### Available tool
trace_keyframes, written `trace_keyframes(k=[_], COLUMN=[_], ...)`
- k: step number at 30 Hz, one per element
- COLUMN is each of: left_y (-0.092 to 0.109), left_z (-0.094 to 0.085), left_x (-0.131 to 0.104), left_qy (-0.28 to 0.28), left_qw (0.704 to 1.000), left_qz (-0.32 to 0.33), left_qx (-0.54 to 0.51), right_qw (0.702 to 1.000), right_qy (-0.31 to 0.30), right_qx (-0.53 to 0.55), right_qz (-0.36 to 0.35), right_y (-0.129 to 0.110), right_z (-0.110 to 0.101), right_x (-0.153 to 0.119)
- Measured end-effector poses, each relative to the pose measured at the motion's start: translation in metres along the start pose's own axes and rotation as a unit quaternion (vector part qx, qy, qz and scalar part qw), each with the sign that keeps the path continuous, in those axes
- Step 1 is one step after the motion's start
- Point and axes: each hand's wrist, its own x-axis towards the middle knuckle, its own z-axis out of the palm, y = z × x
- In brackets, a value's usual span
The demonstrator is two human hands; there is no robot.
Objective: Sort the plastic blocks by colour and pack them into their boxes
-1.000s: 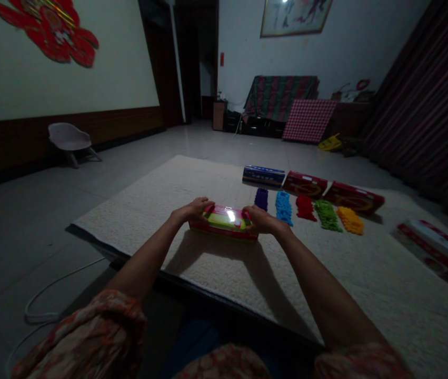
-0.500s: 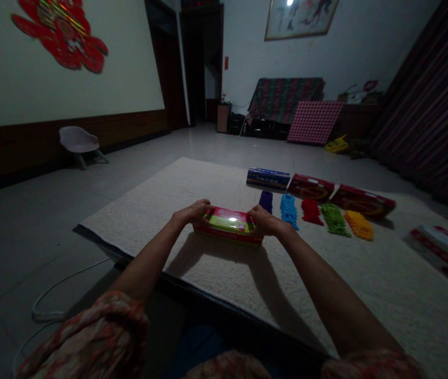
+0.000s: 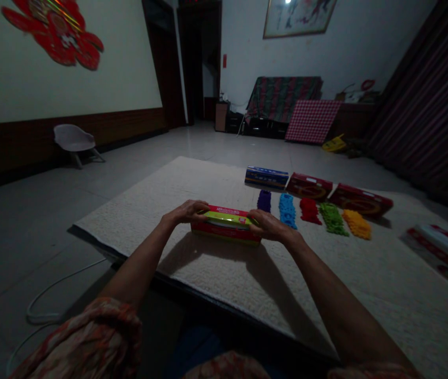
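A long red and yellow-green carton [image 3: 226, 233] rests on the cream fleece-covered table. My left hand [image 3: 190, 211] grips the left end of its top flap, and my right hand [image 3: 269, 225] grips the right end. Along the front the flap stands slightly raised, with a pale strip showing beneath it. What is inside the carton is hidden. Just beyond my right hand lies a purple textured strip [image 3: 264, 201], followed to the right by a light blue one [image 3: 287, 210], a red one [image 3: 310, 210], a green one [image 3: 333, 219] and an orange one [image 3: 357, 225].
Behind the strips stand a blue box [image 3: 266, 178] and two dark red boxes [image 3: 309, 187]. A red and white box [image 3: 447, 250] lies at the right. The fleece-covered table [image 3: 129, 210] has its edge close to my body. A pale chair [image 3: 74, 139] and a white cable [image 3: 60, 279] are on the floor.
The carton's top flap has tilted up at the front, opening a narrow gap. Both hands have risen slightly with it. The view has shifted a little.
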Motion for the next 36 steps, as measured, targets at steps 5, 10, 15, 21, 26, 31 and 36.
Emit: trace_keyframes(k=[5,10,15,21,26,31,36], left_y=[-0.009,-0.018,-0.028,-0.037,-0.036,-0.033,-0.025], left_z=[0.008,0.019,0.024,0.034,0.037,0.033,0.030], left_x=[-0.006,0.002,0.021,0.035,0.038,0.043,0.043], left_qy=[0.057,0.169,0.288,0.374,0.392,0.383,0.382], left_qw=[0.984,0.945,0.898,0.835,0.825,0.846,0.868], left_qz=[-0.082,-0.140,-0.167,-0.185,-0.210,-0.278,-0.292], left_qx=[-0.147,-0.242,-0.286,-0.359,-0.349,-0.245,-0.121], right_qw=[0.996,0.961,0.912,0.881,0.862,0.870,0.940], right_qy=[0.066,0.216,0.329,0.372,0.410,0.473,0.339], right_qx=[0.050,0.147,0.169,0.184,0.180,0.069,0.021], right_qz=[0.034,0.085,0.177,0.227,0.239,0.122,0.034], right_y=[-0.002,0.017,0.026,0.028,0.029,0.008,-0.006], right_z=[0.002,0.017,0.022,0.024,0.023,0.026,0.039], right_x=[-0.004,0.003,0.018,0.037,0.042,0.022,0.014])
